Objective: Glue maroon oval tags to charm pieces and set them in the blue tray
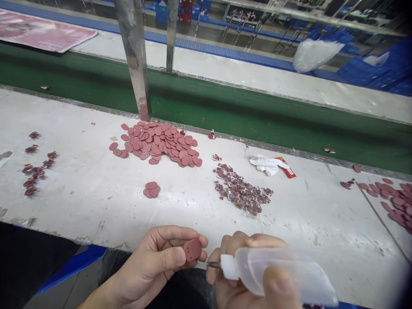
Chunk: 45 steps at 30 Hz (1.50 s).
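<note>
Between the thumb and fingers of my left hand is a reddish-brown oval disc with a few tiny holes, its flat face turned toward me. My right hand grips a translucent squeeze bottle lying sideways, with a white cap and a thin metal tip. That tip points left, close to the disc; whether it touches cannot be told. Beyond my left hand, a small stack of like discs lies on the white table. Past my right hand spreads a cluster of small dark-red and white pieces.
A large pile of discs lies by a metal post. More discs are at the far right, and small pieces at the left. A crumpled white tissue touches a red packet. Behind runs a green conveyor belt.
</note>
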Each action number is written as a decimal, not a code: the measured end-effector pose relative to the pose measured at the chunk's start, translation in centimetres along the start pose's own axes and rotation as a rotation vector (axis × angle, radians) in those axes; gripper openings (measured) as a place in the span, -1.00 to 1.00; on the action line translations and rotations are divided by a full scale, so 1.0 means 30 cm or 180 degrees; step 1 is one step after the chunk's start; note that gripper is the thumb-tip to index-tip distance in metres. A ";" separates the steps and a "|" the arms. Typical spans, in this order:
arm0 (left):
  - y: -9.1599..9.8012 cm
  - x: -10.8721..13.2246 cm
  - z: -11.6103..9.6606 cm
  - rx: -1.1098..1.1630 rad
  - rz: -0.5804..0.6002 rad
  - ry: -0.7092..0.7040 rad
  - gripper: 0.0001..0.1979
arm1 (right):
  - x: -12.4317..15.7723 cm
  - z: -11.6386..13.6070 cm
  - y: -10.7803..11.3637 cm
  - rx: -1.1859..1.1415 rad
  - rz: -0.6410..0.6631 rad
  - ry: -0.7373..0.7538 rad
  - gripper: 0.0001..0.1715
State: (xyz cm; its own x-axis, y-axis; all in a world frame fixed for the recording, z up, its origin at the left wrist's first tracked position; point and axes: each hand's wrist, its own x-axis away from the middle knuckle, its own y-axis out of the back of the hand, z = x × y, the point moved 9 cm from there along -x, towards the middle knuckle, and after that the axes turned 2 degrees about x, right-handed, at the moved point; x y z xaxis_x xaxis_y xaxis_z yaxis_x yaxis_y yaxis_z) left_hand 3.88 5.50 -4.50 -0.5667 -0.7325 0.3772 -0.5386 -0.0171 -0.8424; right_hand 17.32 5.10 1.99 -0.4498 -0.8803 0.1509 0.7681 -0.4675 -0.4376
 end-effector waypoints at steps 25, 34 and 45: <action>0.096 0.083 -0.109 -0.0238 -0.1347 -0.0310 -0.58 | -0.076 -0.228 0.161 0.1083 0.0716 -0.1519 -0.41; 0.133 0.071 -0.090 -0.0216 -0.1353 -0.0178 -0.61 | -0.421 0.088 0.464 0.4135 0.0271 0.0651 -0.75; 0.117 0.057 -0.073 -0.0254 -0.1218 -0.0103 -0.62 | -0.337 0.145 0.498 0.4563 0.0118 0.0954 -0.76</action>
State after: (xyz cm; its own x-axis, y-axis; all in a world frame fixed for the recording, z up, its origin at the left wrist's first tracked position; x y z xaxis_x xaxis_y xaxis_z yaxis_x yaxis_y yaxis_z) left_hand -0.36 5.68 -5.95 -0.2963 -0.7046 0.6448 -0.7547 -0.2410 -0.6102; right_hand 35.33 6.65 -2.20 -0.3586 -0.9276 -0.1050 0.4862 -0.2816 0.8272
